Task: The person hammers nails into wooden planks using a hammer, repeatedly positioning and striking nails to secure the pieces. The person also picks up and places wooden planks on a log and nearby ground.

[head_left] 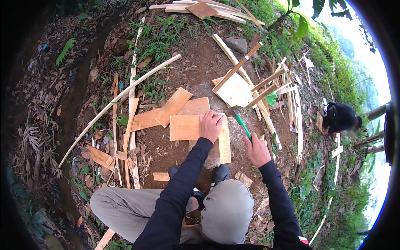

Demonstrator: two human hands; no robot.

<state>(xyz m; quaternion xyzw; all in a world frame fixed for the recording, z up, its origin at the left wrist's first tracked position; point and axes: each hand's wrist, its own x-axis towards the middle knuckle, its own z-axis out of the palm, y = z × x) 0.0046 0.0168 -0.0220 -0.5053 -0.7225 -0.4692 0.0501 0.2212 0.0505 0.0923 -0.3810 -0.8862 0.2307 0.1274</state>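
My right hand [258,151] is wrapped round the green handle of a hammer [242,124]. Its dark metal head is just right of my left hand [211,125], above the end of the boards. Curled fingers of that left hand press down where a wide wooden board [184,127] meets a narrower wooden plank [224,146], which runs toward me at a right angle. Whatever those fingertips pinch, if anything, is too small to make out. Both pieces lie over a stone block [204,160] between my feet.
Loose boards [174,106] lie just beyond. Farther right, a square wooden piece with upright legs [237,89] rests on the ground. Long wood strips [121,93] lie left, more strips [212,10] at the back. Another person in a black cap [339,117] is at right.
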